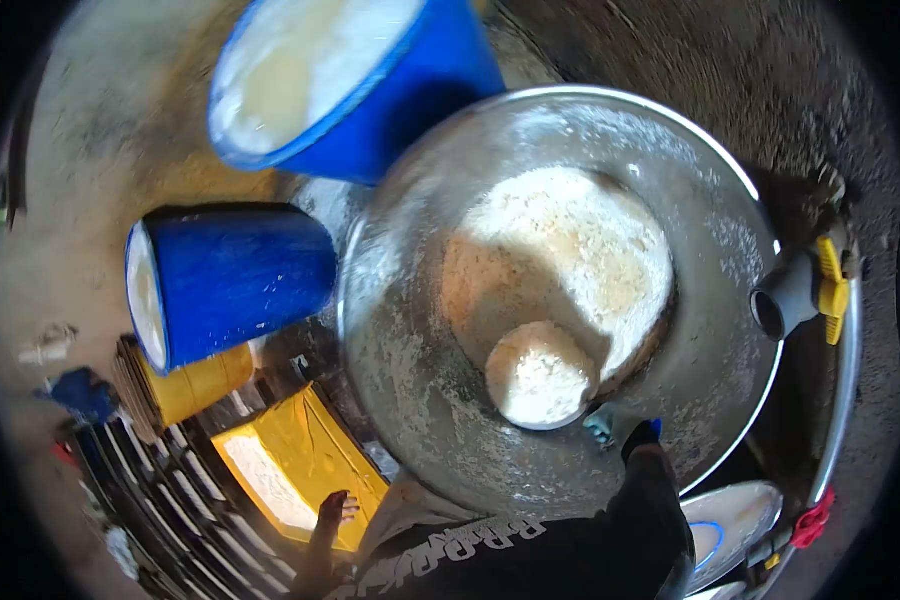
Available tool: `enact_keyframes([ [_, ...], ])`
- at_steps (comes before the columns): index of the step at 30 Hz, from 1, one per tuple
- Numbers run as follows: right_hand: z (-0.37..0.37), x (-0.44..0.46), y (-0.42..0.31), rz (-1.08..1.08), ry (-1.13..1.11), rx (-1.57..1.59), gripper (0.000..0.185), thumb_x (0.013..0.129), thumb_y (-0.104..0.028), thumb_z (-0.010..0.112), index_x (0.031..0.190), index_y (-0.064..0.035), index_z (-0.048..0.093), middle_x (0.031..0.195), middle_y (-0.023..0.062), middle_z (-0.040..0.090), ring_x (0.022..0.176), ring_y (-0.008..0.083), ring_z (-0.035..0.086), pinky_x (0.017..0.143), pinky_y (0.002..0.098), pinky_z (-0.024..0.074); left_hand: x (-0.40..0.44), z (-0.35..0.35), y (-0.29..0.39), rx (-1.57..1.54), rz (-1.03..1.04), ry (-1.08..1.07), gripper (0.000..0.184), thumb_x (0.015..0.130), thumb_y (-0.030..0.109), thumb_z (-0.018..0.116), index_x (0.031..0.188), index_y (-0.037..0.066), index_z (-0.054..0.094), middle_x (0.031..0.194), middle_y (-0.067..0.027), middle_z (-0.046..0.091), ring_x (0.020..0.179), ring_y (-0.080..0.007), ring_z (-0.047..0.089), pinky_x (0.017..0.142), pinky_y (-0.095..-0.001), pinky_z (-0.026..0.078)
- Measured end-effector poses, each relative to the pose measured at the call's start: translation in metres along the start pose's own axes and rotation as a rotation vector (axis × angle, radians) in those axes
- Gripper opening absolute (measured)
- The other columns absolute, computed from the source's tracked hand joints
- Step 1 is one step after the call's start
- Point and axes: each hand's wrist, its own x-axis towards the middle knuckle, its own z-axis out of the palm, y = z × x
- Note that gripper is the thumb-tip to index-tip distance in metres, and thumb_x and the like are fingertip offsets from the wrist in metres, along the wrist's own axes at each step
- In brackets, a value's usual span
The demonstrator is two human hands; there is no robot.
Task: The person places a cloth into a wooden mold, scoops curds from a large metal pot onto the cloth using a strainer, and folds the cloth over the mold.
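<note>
A large round metal basin (410, 420) holds a heap of white, crumbly material (600, 230). Inside it is a round bowl (560, 427) filled with similar white stuff, tilted a little and over the edge of the heap. My right hand (600, 426), in a bluish glove, is closed at the bowl's near right rim; its fingers are partly hidden. To the left, outside the basin, my bare left hand (342, 507) has its fingers apart and holds nothing. It is over or beside a yellow crate (345, 445) with white contents.
Two blue barrels (235, 270) (440, 85) with whitish contents stand left of and beyond the basin. A grey pipe with a yellow-handled valve (830, 290) is at the right. Slatted pallets (160, 500) lie lower left; another pale basin (745, 515) sits lower right.
</note>
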Motion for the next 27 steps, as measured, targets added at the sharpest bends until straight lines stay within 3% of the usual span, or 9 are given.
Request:
enact_keyframes([
  [3,0.045,-0.064,-0.013,0.027,-0.059,-0.057,0.015,0.093,-0.026,0.059,0.093,-0.0113,0.062,0.081,0.0082,0.061,0.070,0.0231,0.059,0.060,0.0389,0.0458,0.028,-0.002,-0.042,-0.084,0.240,-0.026,0.041,0.097,0.042,0.056,0.124,0.011,0.060,0.112,-0.0073,0.069,0.100,-0.0207,0.063,0.082,-0.0419,0.050],
  [5,0.074,-0.109,-0.024,0.039,-0.061,-0.118,0.015,0.093,-0.026,0.061,0.090,-0.0116,0.062,0.077,0.0066,0.060,0.066,0.0214,0.058,0.056,0.0379,0.0452,0.047,0.000,-0.060,-0.174,0.157,-0.005,0.041,0.096,0.042,0.057,0.124,0.012,0.062,0.110,-0.0049,0.070,0.100,-0.0192,0.063,0.084,-0.0412,0.049],
  [8,0.115,-0.184,-0.037,0.049,-0.018,-0.227,0.015,0.092,-0.026,0.064,0.086,-0.0120,0.062,0.070,0.0043,0.059,0.059,0.0189,0.057,0.051,0.0363,0.0442,0.069,0.008,-0.110,-0.330,0.310,0.000,0.043,0.096,0.046,0.056,0.118,0.011,0.066,0.101,-0.0026,0.071,0.090,-0.0152,0.064,0.075,-0.0361,0.049],
  [11,0.157,-0.264,-0.059,0.042,0.062,-0.321,0.017,0.091,-0.026,0.066,0.082,-0.0125,0.062,0.064,0.0020,0.058,0.053,0.0163,0.056,0.046,0.0347,0.0433,0.088,0.017,-0.158,-0.386,0.206,-0.002,0.042,0.097,0.044,0.055,0.122,0.011,0.062,0.105,-0.0034,0.071,0.091,-0.0162,0.065,0.075,-0.0387,0.049],
  [14,0.215,-0.356,-0.087,0.005,0.102,-0.382,0.023,0.092,-0.031,0.067,0.077,-0.0197,0.055,0.057,-0.0052,0.046,0.043,0.0120,0.044,0.037,0.0294,0.0319,0.111,0.029,-0.218,-0.532,0.107,-0.053,0.042,0.097,0.045,0.055,0.120,0.011,0.062,0.105,-0.0039,0.071,0.092,-0.0162,0.065,0.075,-0.0391,0.049],
  [18,0.284,-0.389,-0.094,-0.036,0.119,-0.558,0.021,0.094,-0.031,0.064,0.080,-0.0186,0.055,0.060,-0.0049,0.047,0.048,0.0110,0.047,0.042,0.0274,0.0361,0.146,0.060,-0.306,-0.758,0.036,0.015,0.041,0.095,0.045,0.059,0.115,0.009,0.064,0.092,-0.0048,0.071,0.071,-0.0165,0.067,0.051,-0.0315,0.048],
  [20,0.329,-0.392,-0.091,-0.034,0.090,-0.606,0.021,0.094,-0.031,0.064,0.079,-0.0187,0.055,0.060,-0.0049,0.047,0.047,0.0107,0.047,0.042,0.0273,0.0360,0.157,0.065,-0.338,-0.772,-0.103,-0.054,0.039,0.096,0.045,0.054,0.119,0.015,0.061,0.107,-0.0054,0.070,0.093,-0.0201,0.067,0.076,-0.0439,0.050],
  [26,0.492,-0.364,-0.062,0.038,-0.031,-0.688,0.023,0.095,-0.031,0.063,0.077,-0.0193,0.055,0.059,-0.0050,0.048,0.046,0.0101,0.047,0.041,0.0269,0.0355,0.190,0.060,-0.409,-1.115,-0.206,0.009,0.040,0.093,0.045,0.051,0.118,0.016,0.059,0.106,-0.0080,0.069,0.084,-0.0231,0.067,0.070,-0.0472,0.050],
  [27,0.519,-0.358,-0.055,0.057,-0.061,-0.709,0.023,0.095,-0.031,0.063,0.077,-0.0194,0.055,0.059,-0.0050,0.048,0.045,0.0100,0.047,0.040,0.0268,0.0354,0.197,0.051,-0.412,-1.281,-0.145,0.147,0.044,0.094,0.054,0.052,0.108,0.013,0.061,0.092,-0.0040,0.067,0.076,-0.0199,0.066,0.060,-0.0412,0.048],
])
